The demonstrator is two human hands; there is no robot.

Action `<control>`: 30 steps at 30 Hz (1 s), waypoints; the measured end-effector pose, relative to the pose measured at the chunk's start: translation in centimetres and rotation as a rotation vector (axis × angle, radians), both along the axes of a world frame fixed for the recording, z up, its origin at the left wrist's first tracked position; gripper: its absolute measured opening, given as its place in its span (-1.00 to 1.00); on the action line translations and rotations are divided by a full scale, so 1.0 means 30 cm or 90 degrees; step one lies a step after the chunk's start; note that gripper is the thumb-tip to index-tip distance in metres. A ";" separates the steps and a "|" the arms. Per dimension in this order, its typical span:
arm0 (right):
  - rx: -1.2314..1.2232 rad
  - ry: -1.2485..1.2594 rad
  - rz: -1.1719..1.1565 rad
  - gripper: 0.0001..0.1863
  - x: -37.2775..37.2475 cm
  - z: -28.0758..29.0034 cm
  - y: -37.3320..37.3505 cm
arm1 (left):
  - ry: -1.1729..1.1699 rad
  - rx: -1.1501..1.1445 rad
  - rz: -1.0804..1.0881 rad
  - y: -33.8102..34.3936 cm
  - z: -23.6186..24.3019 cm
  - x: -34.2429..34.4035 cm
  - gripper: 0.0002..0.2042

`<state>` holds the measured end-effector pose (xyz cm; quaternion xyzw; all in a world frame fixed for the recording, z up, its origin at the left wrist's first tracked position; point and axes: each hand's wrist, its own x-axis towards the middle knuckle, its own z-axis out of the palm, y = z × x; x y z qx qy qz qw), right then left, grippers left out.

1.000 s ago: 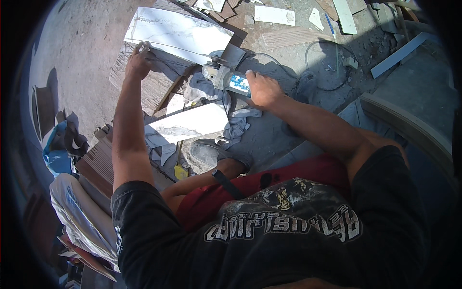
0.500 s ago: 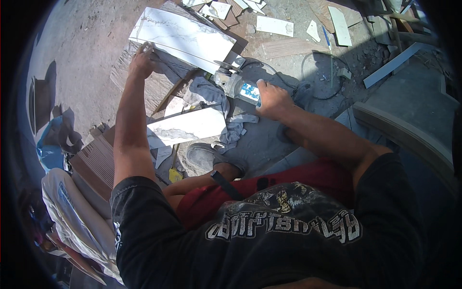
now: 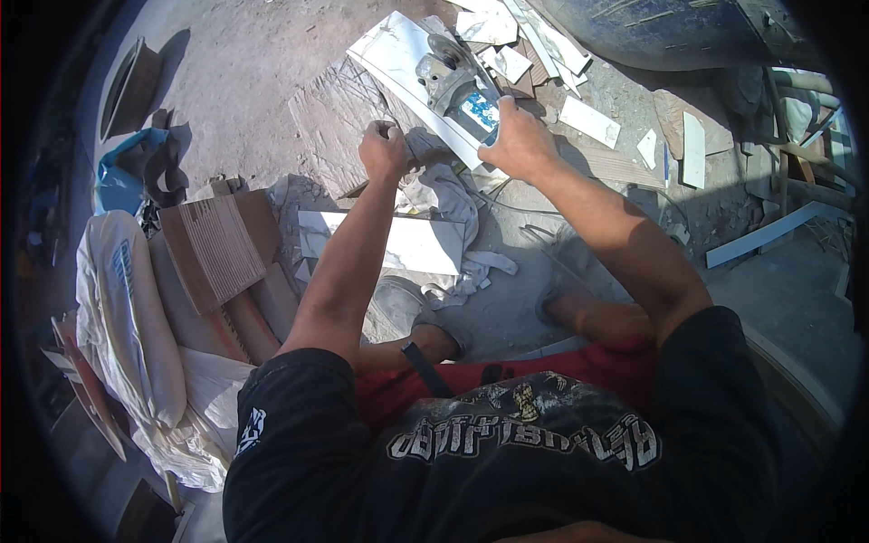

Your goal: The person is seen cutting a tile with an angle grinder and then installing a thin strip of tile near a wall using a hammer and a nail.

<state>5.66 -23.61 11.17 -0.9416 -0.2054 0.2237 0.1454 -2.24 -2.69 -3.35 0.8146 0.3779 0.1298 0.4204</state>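
My right hand (image 3: 522,142) grips an angle grinder (image 3: 445,83) by its body. The tool's head and disc lie over a white marbled tile (image 3: 385,56), which slants across a rough brownish slab (image 3: 328,125). Whether the disc touches the tile, I cannot tell. My left hand (image 3: 385,152) is closed beside the tile's near edge, over the slab, with its fingers curled in; anything inside them is hidden. A crumpled pale cloth (image 3: 441,196) and another white marbled tile piece (image 3: 421,244) lie nearer to me, in front of my feet.
Broken tile pieces (image 3: 588,122) lie scattered at the far right. A dark rounded drum-like object (image 3: 670,34) stands at the top right. Ridged brown tiles (image 3: 222,249) and a white sack (image 3: 136,312) are at my left. The grinder's cable (image 3: 511,207) runs over the dusty ground.
My left hand has come off the tile's left edge and closed nearer to me. The grinder has moved from the tile's right end to over its face. The view has shifted left.
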 end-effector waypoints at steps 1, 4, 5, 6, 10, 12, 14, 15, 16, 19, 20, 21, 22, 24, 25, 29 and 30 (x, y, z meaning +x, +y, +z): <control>0.012 0.007 0.003 -0.31 0.016 0.006 0.063 | 0.018 -0.040 0.042 -0.017 -0.036 -0.035 -0.80; 0.030 0.007 0.015 -0.30 0.083 0.018 0.191 | 0.077 -0.320 0.047 -0.126 -0.073 -0.072 -0.80; 0.030 0.009 0.016 -0.29 0.108 0.006 0.229 | 0.093 -0.394 0.035 -0.170 -0.070 -0.075 -0.80; 0.035 0.018 0.024 -0.28 0.128 -0.012 0.269 | 0.112 -0.487 0.004 -0.200 -0.060 -0.075 -0.80; 0.086 0.043 0.031 -0.26 0.171 -0.088 0.450 | 0.169 -0.715 0.026 -0.293 -0.065 -0.070 -0.75; 0.107 0.056 0.038 -0.27 0.178 -0.135 0.528 | 0.164 -0.739 0.009 -0.316 -0.068 -0.063 -0.62; 0.125 0.075 0.035 -0.30 0.193 -0.154 0.581 | 0.112 -0.746 0.031 -0.346 -0.066 -0.054 -0.56; 0.130 0.077 0.027 -0.30 0.200 -0.171 0.604 | 0.076 -0.774 0.030 -0.351 -0.081 -0.051 -0.57; 0.139 0.085 0.035 -0.30 0.202 -0.188 0.627 | 0.084 -0.770 0.024 -0.356 -0.096 -0.055 -0.57; 0.143 0.080 0.037 -0.32 0.221 -0.282 0.662 | 0.013 -0.754 0.000 -0.390 -0.106 -0.046 -0.56; 0.141 0.068 0.055 -0.32 0.217 -0.296 0.678 | -0.059 -0.757 0.041 -0.402 -0.123 -0.056 -0.55; 0.145 0.071 0.050 -0.32 0.219 -0.312 0.688 | -0.131 -0.759 0.081 -0.413 -0.130 -0.052 -0.53; 0.149 0.072 0.048 -0.33 0.223 -0.329 0.693 | -0.125 -0.758 0.078 -0.415 -0.168 -0.045 -0.53; 0.168 0.085 0.055 -0.38 0.207 -0.326 0.724 | -0.194 -0.825 0.002 -0.385 -0.316 -0.083 -0.68; 0.163 0.091 0.052 -0.38 0.214 -0.342 0.714 | -0.187 -0.830 0.005 -0.391 -0.346 -0.085 -0.68; 0.168 0.101 0.043 -0.42 0.219 -0.332 0.723 | -0.185 -0.950 0.091 -0.370 -0.364 -0.090 -0.69; 0.160 0.098 0.030 -0.46 0.222 -0.335 0.721 | -0.183 -0.943 0.086 -0.372 -0.360 -0.085 -0.69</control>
